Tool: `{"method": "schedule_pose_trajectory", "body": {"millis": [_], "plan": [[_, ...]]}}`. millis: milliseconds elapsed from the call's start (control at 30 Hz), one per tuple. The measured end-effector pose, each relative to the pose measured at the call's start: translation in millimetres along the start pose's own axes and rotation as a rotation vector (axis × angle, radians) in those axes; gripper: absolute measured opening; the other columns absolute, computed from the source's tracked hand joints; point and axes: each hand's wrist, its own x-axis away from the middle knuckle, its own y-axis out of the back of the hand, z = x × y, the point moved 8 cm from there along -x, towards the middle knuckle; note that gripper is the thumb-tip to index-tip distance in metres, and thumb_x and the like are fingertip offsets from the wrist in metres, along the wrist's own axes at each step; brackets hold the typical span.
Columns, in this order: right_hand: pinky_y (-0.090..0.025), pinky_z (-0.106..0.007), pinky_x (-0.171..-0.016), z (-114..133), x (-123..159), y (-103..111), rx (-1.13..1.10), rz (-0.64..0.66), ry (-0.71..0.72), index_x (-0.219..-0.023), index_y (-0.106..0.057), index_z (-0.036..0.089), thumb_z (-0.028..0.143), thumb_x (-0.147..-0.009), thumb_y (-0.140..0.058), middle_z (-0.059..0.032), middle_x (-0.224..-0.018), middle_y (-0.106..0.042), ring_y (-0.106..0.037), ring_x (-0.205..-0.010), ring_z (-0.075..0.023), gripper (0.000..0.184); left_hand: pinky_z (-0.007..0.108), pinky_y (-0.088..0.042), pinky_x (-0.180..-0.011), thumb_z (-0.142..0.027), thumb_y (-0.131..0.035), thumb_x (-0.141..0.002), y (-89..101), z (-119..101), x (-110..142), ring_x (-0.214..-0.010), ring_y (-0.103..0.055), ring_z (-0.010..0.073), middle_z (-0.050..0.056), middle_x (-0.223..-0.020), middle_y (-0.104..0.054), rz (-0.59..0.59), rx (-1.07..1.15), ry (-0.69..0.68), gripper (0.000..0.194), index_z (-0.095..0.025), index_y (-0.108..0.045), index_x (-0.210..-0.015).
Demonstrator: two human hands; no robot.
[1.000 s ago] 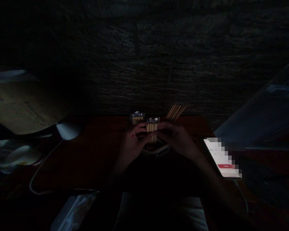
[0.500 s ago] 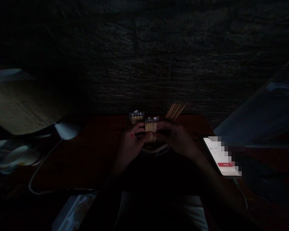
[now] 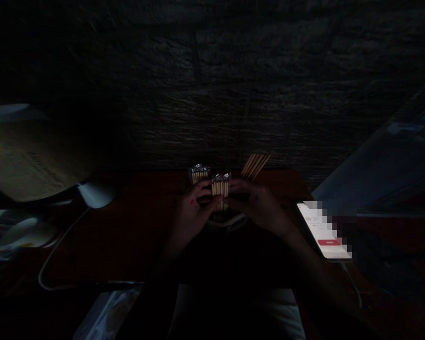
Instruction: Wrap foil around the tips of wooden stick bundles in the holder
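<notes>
Both hands hold a packet of pale slim sticks (image 3: 220, 190) upright between them, its shiny crinkled wrap showing at the top. My left hand (image 3: 193, 215) grips its left side, fingers behind and thumb across the front. On the right side, my right hand (image 3: 267, 210) pinches it the same way. Just behind my left fingers stands a second packet of pale sticks (image 3: 200, 176) with a similar shiny top. Brown sticks (image 3: 255, 165) fan out behind my right hand. Below the held packet a pale curved rim (image 3: 230, 222) shows faintly; what it belongs to is too dark to tell.
A lit phone (image 3: 322, 231) lies at the right of the dark reddish table (image 3: 134, 226), with a cable below it. To the left are a large printed brown paper bag (image 3: 31, 165), a white cone-shaped object (image 3: 97, 194) and a white cord (image 3: 51, 250). A textured wall (image 3: 212, 108) rises behind.
The thumbs have shifted slightly on the packet, and its wrapped top now looks split into two tufts. The whole view has drifted a little; both hands keep their hold.
</notes>
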Motion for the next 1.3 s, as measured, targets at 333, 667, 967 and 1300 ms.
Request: {"method": "schedule_pose_trajectory", "body": {"millis": [333,667,967,1300], "plan": [[-0.058,-0.036,-0.087,-1.1,0.9,-1.7,0.043,0.005,0.014,-0.11,-0.071,0.027,0.017,-0.083,-0.069,-0.0004,-0.099,-0.078,-0.074,-0.094,-0.0196,0.029,0.033,-0.062,-0.079,-0.024,-0.074,-0.079,1.2,1.3,0.0,-0.085,-0.075,0.0196,0.004,-0.092,-0.077,-0.008,-0.01,-0.004,0.033,-0.02,-0.062,-0.11],[-0.058,-0.035,-0.085,2.1,1.9,-3.4,0.071,0.016,0.028,-0.104,-0.07,0.026,0.013,-0.083,-0.067,-0.0004,-0.097,-0.078,-0.074,-0.091,-0.0185,0.025,0.031,-0.062,-0.075,-0.025,-0.073,-0.08,2.8,2.5,1.4,-0.084,-0.075,0.0195,0.004,-0.091,-0.077,-0.012,-0.043,-0.01,0.032,-0.02,-0.062,-0.11],[-0.058,-0.035,-0.085,1.3,2.7,-2.9,0.094,0.014,0.008,-0.106,-0.069,0.027,0.012,-0.083,-0.067,-0.0003,-0.099,-0.078,-0.074,-0.092,-0.0189,0.028,0.033,-0.062,-0.075,-0.028,-0.075,-0.078,3.9,2.9,1.9,-0.087,-0.074,0.0211,0.007,-0.094,-0.076,-0.033,-0.083,0.021,0.039,-0.018,-0.061,-0.113],[-0.058,-0.034,-0.084,0.3,3.0,-3.1,0.121,0.021,-0.007,-0.111,-0.068,0.026,0.012,-0.082,-0.068,-0.0007,-0.099,-0.079,-0.075,-0.089,-0.0188,0.033,0.032,-0.062,-0.075,-0.027,-0.074,-0.08,3.4,2.8,2.4,-0.085,-0.074,0.0203,0.006,-0.093,-0.076,-0.027,-0.083,0.004,0.041,-0.02,-0.06,-0.117]]}}
